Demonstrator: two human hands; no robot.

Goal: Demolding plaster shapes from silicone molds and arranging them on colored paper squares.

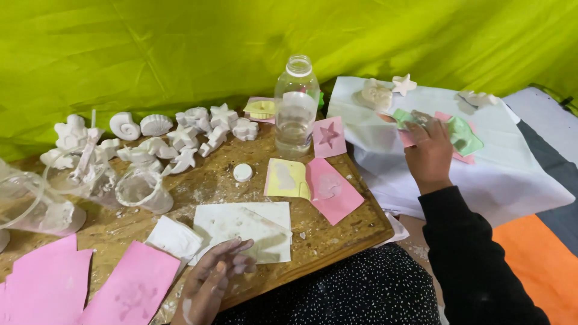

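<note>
Lime-green backdrop [180,48] at twelve o'clock, white plaster figures [180,135] at ten, pink moulds [334,186] at centre, pale green mould [463,135] at two, orange cloth [536,265] at four, black white-dotted fabric [355,289] at six.

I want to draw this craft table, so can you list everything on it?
white plaster sea-shape figures: many, white, back left of the wooden board
clear plastic bottle: one, open, board's back edge
small white bottle cap: one, mid-board
pink mould sheets: several, front left and centre
yellow mould sheet: one, centre
clear plastic cups: a few, left
white cloth: one, right, with more white figures
green mould: one, on the cloth
left hand: resting on board, fingers dusty
right hand: on the green mould
</note>
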